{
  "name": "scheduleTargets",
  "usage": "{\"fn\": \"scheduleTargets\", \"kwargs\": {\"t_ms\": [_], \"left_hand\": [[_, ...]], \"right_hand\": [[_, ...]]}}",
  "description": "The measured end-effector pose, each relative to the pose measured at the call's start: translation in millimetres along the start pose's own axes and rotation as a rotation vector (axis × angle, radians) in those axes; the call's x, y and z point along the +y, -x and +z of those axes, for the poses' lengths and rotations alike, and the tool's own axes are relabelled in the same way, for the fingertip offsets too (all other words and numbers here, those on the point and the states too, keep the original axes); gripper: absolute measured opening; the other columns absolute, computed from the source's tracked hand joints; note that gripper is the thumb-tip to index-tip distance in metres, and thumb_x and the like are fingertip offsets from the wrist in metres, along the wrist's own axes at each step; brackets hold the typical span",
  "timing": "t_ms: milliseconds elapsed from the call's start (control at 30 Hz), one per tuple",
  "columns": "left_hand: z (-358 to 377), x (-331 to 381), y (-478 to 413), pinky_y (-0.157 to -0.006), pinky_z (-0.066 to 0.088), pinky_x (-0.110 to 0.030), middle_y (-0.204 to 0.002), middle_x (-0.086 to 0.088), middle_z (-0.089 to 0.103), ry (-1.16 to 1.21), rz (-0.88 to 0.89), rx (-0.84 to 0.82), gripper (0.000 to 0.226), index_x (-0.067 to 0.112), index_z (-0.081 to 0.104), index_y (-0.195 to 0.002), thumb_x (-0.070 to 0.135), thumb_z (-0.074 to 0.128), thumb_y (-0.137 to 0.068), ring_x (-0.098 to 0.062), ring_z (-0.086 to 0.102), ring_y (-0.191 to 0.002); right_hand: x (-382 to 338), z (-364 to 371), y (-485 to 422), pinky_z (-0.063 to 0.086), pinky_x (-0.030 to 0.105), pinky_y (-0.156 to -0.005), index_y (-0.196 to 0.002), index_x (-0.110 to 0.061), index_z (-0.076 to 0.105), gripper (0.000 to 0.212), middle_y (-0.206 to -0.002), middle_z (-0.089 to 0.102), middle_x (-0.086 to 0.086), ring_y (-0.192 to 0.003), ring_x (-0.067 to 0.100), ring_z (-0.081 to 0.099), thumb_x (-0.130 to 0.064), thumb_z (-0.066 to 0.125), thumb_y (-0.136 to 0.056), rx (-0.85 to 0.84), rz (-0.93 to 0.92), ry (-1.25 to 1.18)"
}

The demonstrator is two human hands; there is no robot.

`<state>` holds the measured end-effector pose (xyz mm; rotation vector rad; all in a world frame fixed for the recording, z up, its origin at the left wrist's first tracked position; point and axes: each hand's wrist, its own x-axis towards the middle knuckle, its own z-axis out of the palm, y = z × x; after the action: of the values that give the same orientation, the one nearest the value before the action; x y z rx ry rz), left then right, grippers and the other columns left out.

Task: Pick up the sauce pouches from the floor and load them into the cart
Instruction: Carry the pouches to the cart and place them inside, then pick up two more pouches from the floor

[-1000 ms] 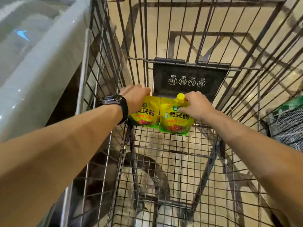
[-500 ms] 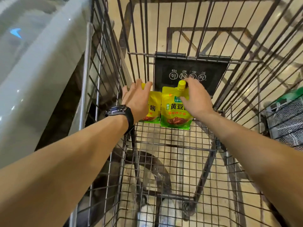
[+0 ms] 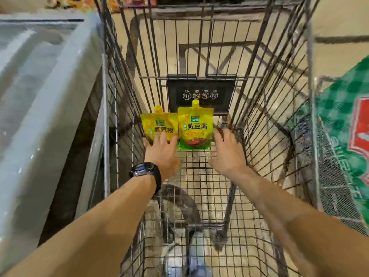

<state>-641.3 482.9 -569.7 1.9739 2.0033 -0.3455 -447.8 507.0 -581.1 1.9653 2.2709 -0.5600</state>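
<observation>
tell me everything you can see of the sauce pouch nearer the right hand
The pouch is a glossy yellow pack with a yellow cap on its top spout, a green bottom edge, dark Chinese characters and a sauce picture. It stands upright on the cart's wire floor by the black panel, edge to edge with the other pouch. The right hand is beside it; contact is unclear.

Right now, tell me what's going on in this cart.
A person is loading sauce pouches into a wire cart. Two yellow-green pouches stand side by side at its far end, below a black panel. The left hand, fingers straight, touches the lower part of the left pouch. The right hand is open beside the right pouch, holding nothing.
</observation>
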Motion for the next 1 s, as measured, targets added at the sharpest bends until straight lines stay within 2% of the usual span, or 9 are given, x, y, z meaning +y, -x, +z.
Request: {"fn": "scheduleTargets", "kwargs": {"t_ms": [133,233,333,433,600,767,867,933,1000], "left_hand": [[-17.2,9.9,54.7,-0.114,0.029,-0.062,-0.155,-0.014,0.026,0.006,0.003,-0.096,0.077,0.022,0.022,-0.152,0.051,0.059,-0.091,-0.037,0.031,-0.140],[-42.6,21.0,100.0,-0.111,0.034,-0.062,-0.153,-0.014,0.029,-0.008,0.064,-0.072,0.087,0.022,0.018,-0.153,0.057,0.062,-0.087,-0.037,0.034,-0.140],[-70.4,32.4,141.3,-0.106,0.039,-0.059,-0.148,-0.014,0.034,-0.047,0.136,-0.073,0.085,0.022,0.024,-0.151,0.058,0.063,-0.085,-0.036,0.038,-0.136],[-92.9,45.0,174.9,-0.102,0.043,-0.054,-0.144,-0.012,0.037,-0.084,0.204,-0.034,0.082,0.024,0.026,-0.149,0.058,0.062,-0.085,-0.035,0.039,-0.133],[-117.4,76.6,231.1,-0.102,0.044,-0.055,-0.146,-0.011,0.034,-0.104,0.358,-0.004,0.084,0.025,0.021,-0.152,0.058,0.062,-0.086,-0.033,0.038,-0.135],[-140.9,131.3,277.4,-0.108,0.038,-0.056,-0.156,-0.016,0.026,-0.214,0.536,0.046,0.084,0.023,0.021,-0.153,0.057,0.061,-0.088,-0.036,0.033,-0.141],[-149.3,174.3,305.7,-0.110,0.037,-0.054,-0.158,-0.015,0.024,-0.249,0.668,0.066,0.086,0.023,0.017,-0.155,0.057,0.060,-0.089,-0.036,0.030,-0.144],[-148.3,209.5,327.5,-0.108,0.040,-0.052,-0.155,-0.013,0.028,-0.274,0.767,0.091,0.082,0.023,0.019,-0.153,0.056,0.058,-0.090,-0.035,0.033,-0.141],[-141.9,250.7,355.7,-0.107,0.041,-0.051,-0.155,-0.012,0.029,-0.332,0.871,0.118,0.080,0.023,0.020,-0.153,0.057,0.057,-0.090,-0.034,0.038,-0.138]], "right_hand": [[-11.4,-28.5,68.0,0.036,0.047,-0.109,-0.152,-0.020,0.017,0.099,-0.148,0.030,0.010,-0.136,0.029,0.034,-0.032,0.080,-0.075,-0.037,-0.056,0.103],[-22.0,-53.4,120.7,0.032,0.047,-0.112,-0.152,-0.021,0.016,0.096,-0.154,0.024,0.011,-0.142,0.029,0.027,-0.035,0.077,-0.079,-0.050,0.010,0.062],[-32.4,-78.5,171.7,0.033,0.052,-0.112,-0.153,-0.027,0.014,0.096,-0.155,0.022,0.010,-0.142,0.029,0.028,-0.039,0.075,-0.079,-0.053,0.091,-0.007],[-42.4,-101.5,213.3,0.033,0.050,-0.114,-0.153,-0.025,0.016,0.095,-0.157,0.019,0.012,-0.144,0.030,0.026,-0.039,0.074,-0.079,-0.029,0.166,-0.056],[-40.8,-129.0,284.0,0.030,0.051,-0.114,-0.153,-0.023,0.015,0.095,-0.157,0.021,0.011,-0.144,0.029,0.024,-0.041,0.072,-0.080,0.036,0.226,0.009],[-2.4,-151.7,360.8,0.039,0.051,-0.106,-0.148,-0.025,0.023,0.089,-0.146,0.031,0.008,-0.136,0.029,0.034,-0.039,0.074,-0.077,0.160,0.409,-0.019],[36.1,-159.1,425.8,0.036,0.052,-0.106,-0.143,-0.021,0.030,0.076,-0.145,0.031,0.010,-0.136,0.032,0.033,-0.038,0.069,-0.081,0.204,0.564,-0.057],[64.2,-157.7,478.2,0.034,0.050,-0.107,-0.147,-0.019,0.026,0.079,-0.150,0.025,0.012,-0.140,0.032,0.029,-0.039,0.069,-0.082,0.208,0.676,-0.065],[90.3,-151.2,535.2,0.039,0.048,-0.102,-0.149,-0.021,0.023,0.085,-0.150,0.024,0.012,-0.138,0.032,0.031,-0.040,0.070,-0.080,0.223,0.804,-0.076]]}}
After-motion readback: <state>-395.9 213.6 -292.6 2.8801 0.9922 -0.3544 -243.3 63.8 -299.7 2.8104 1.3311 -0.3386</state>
